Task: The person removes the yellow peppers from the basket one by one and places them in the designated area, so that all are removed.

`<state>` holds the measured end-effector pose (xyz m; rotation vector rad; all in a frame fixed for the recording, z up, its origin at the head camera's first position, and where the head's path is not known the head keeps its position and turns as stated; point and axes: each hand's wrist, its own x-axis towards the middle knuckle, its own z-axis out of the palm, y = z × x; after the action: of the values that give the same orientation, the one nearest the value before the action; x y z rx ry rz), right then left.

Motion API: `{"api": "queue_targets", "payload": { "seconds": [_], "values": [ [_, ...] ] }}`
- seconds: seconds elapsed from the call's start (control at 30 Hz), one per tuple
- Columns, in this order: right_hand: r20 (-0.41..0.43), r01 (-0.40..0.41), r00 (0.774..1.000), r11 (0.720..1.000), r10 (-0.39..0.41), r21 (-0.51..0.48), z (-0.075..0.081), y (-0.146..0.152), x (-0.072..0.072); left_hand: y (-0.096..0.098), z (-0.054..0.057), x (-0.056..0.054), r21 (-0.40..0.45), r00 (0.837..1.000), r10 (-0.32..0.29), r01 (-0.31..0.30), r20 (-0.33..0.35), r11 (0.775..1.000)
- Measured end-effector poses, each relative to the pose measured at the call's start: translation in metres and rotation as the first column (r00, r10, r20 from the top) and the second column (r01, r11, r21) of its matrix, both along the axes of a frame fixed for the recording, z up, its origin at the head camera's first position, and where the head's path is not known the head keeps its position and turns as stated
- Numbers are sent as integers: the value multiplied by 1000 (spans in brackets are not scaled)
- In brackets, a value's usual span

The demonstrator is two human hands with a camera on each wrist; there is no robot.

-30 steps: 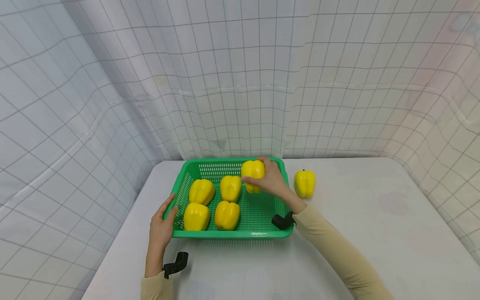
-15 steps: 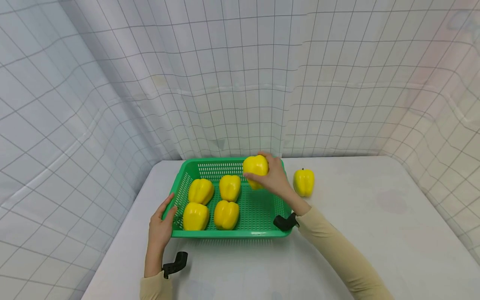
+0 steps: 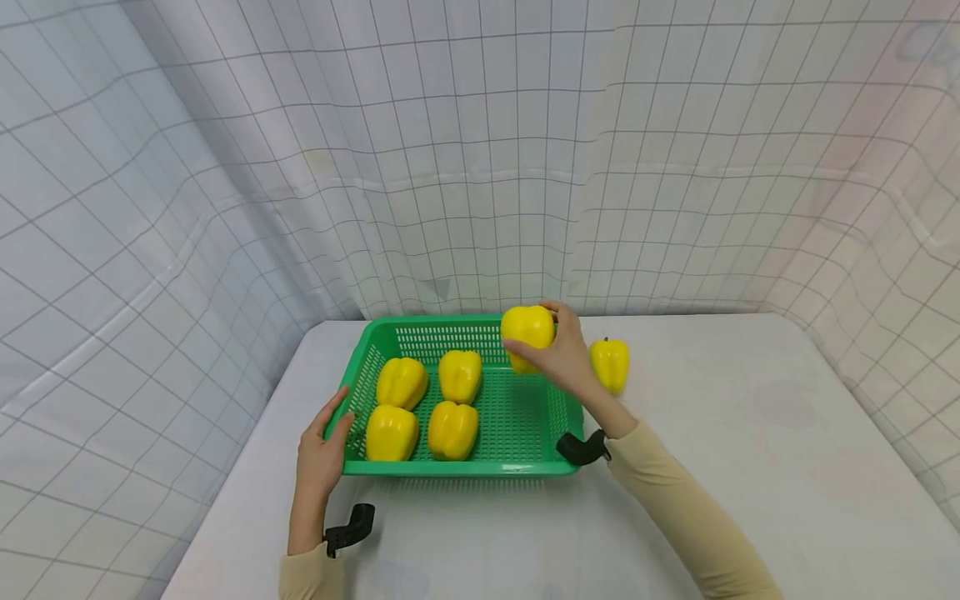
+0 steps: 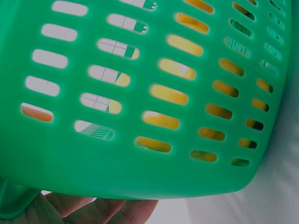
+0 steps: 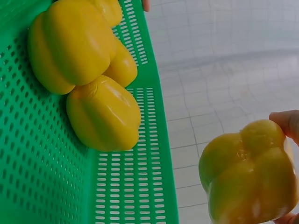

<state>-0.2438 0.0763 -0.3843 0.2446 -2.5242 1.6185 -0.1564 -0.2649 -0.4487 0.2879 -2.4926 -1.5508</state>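
Thumb and fingers of the right hand (image 3: 566, 354) grip a yellow bell pepper (image 3: 527, 327), held above the far right part of a green basket (image 3: 457, 469). On the other side, the left hand (image 3: 321, 454) grips the basket's left rim, its thumb over the edge close to the near corner.

Behind everything hangs a pale curtain (image 3: 480, 167) lined with a dark grid, running round to both sides. Before it spreads a white table (image 3: 765, 450), and near its far edge stands the basket, whose slotted wall fills most of the left wrist view, with yellow showing through the gaps. Beige covers both forearms: the right sleeve (image 3: 690, 517) reaches in from the lower right, while only a short piece of the left sleeve (image 3: 311, 575) shows at the bottom.

Four more peppers (image 3: 453, 431) sit in the left and middle of the basket, two by two. Another, the loose pepper (image 3: 610, 367), is on the table just beside the basket's right side. The right wrist view shows the held one's lobed end, tinged green. Each wrist bears a small black device (image 3: 351, 529). Smallest is the loose pepper's dark stem (image 3: 606, 339).
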Motion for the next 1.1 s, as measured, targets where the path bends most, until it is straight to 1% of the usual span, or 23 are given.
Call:
{"api": "queue_targets", "payload": {
  "seconds": [0.23, 0.47, 0.7, 0.83, 1.1],
  "values": [
    [-17, 41, 999, 998, -41, -39, -3, 13, 0, 0, 0, 1, 9, 1000, -2, 3, -9, 1000],
    [-100, 88, 990, 993, -95, -73, -5, 27, 3, 0, 0, 0, 8, 1000, 0, 0, -6, 1000],
    [-157, 132, 976, 984, -150, -122, -8, 41, 3, 0, 0, 0, 6, 1000, 3, -3, -11, 1000],
    [-156, 152, 972, 977, -176, -151, -8, 49, 4, 0, 0, 0, 5, 1000, 2, -2, -9, 1000],
    [-115, 196, 968, 961, -221, -197, -11, 68, 4, 0, 0, 0, 9, 1000, 2, -2, -5, 1000]
  ]
}}
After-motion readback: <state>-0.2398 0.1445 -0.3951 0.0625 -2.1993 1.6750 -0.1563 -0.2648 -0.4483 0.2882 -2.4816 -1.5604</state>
